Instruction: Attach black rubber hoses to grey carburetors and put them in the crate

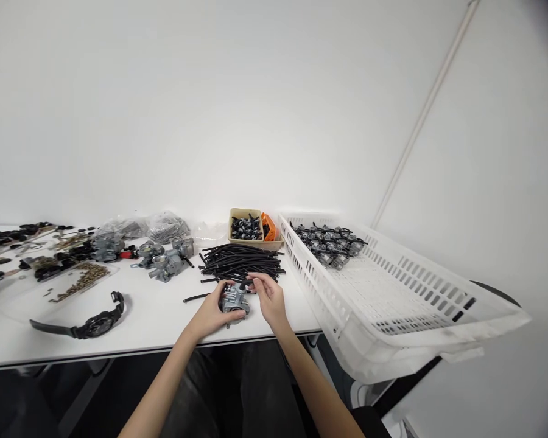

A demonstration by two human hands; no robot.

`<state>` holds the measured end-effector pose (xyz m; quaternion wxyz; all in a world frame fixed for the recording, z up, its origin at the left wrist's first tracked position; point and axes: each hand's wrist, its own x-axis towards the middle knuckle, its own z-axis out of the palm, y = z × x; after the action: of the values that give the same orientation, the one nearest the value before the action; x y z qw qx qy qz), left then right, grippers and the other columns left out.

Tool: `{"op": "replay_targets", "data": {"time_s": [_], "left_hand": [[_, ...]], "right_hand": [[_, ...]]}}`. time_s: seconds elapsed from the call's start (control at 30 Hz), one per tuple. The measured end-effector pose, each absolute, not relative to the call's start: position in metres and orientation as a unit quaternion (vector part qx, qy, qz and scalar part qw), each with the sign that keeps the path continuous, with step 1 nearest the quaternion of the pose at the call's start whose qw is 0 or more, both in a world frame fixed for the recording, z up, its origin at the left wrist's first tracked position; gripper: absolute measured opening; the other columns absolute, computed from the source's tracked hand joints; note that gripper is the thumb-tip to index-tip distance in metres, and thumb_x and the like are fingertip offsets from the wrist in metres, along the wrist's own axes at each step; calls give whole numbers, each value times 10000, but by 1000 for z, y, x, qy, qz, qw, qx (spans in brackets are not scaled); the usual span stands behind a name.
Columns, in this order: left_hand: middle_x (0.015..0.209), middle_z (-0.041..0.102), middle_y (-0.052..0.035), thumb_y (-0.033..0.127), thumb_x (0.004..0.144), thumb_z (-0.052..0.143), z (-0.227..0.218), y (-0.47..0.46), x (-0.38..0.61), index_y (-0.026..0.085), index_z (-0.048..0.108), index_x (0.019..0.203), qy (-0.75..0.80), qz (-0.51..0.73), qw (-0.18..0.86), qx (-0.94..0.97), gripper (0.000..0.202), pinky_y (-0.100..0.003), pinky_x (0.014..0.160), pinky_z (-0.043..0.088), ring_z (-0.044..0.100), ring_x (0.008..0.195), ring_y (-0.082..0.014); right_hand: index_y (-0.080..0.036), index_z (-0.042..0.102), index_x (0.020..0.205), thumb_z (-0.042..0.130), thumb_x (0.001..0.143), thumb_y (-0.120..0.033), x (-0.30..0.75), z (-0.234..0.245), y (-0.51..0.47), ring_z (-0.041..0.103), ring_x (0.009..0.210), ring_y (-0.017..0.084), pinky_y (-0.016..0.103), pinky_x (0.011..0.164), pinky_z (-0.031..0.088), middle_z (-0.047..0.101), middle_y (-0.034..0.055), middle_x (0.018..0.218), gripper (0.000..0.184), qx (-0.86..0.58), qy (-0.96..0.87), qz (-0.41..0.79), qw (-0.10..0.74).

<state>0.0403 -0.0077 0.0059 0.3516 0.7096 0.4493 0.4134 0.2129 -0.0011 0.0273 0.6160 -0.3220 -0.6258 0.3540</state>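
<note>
My left hand [215,311] is wrapped round a small grey metal carburetor [234,299] held just above the white table [164,316] near its front edge. My right hand [268,297] is at the carburetor's top right, its fingers pinched on a short black hose piece [245,284] at the part. Just behind my hands lies a pile of black rubber hoses [240,261]. One loose hose [195,298] lies left of my left hand.
A white slotted crate [393,292] with several grey carburetors [329,242] overhangs the table at right. A beige box of black parts [246,228] stands behind the hoses. More carburetors [164,258], bagged parts, small hardware and a black wristwatch [94,322] lie at left.
</note>
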Motion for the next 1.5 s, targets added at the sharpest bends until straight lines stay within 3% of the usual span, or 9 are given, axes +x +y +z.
{"op": "replay_targets", "data": {"time_s": [0.1,0.23,0.47,0.63,0.77,1.03,1.5], "left_hand": [[1171,605,-92,422,647,743,6,-7,41,220,444,1179,435,426,360,707,643,-399,935,436,581,1054,-248],[1195,593,-93,419,660,733,9,-9,41,217,464,1164,425,436,361,706,606,-393,951,430,569,1081,-247],[1159,607,-75,420,660,736,13,-10,42,223,487,1142,424,436,352,712,578,-386,932,449,578,1048,-238],[1207,593,-58,409,669,730,13,-11,45,244,488,1168,429,448,346,704,578,-374,927,459,577,1066,-229],[1190,613,-85,459,672,718,10,-8,46,222,458,1255,462,439,319,702,681,-386,918,461,594,1040,-240],[1248,598,-121,519,695,676,13,-13,56,205,279,1447,500,437,293,688,906,-413,966,423,569,1121,-276],[1234,605,-125,555,677,669,8,-10,61,206,266,1455,526,437,242,688,943,-389,942,431,582,1101,-271]], "right_hand": [[-230,617,1123,554,866,-359,209,16,1,652,871,180,314,781,530,680,77,1053,295,-297,-636,364,612],[-240,534,1236,619,820,-324,201,2,3,646,942,188,325,835,519,685,59,1015,433,-292,-632,404,593],[-211,655,931,651,774,-401,197,-3,7,660,951,233,363,853,523,712,70,975,247,-287,-588,465,596],[-213,645,915,667,769,-370,198,-2,7,659,945,213,332,841,517,712,54,945,216,-286,-562,493,599],[-216,620,962,647,799,-338,198,-3,7,632,1035,208,347,900,493,700,64,1048,206,-257,-529,512,625],[-199,619,943,662,775,-380,200,-3,9,647,1006,222,365,908,492,714,81,1005,250,-279,-510,518,627],[-190,618,943,701,726,-368,200,-4,9,659,985,228,386,921,492,727,73,963,293,-299,-483,517,641]]}}
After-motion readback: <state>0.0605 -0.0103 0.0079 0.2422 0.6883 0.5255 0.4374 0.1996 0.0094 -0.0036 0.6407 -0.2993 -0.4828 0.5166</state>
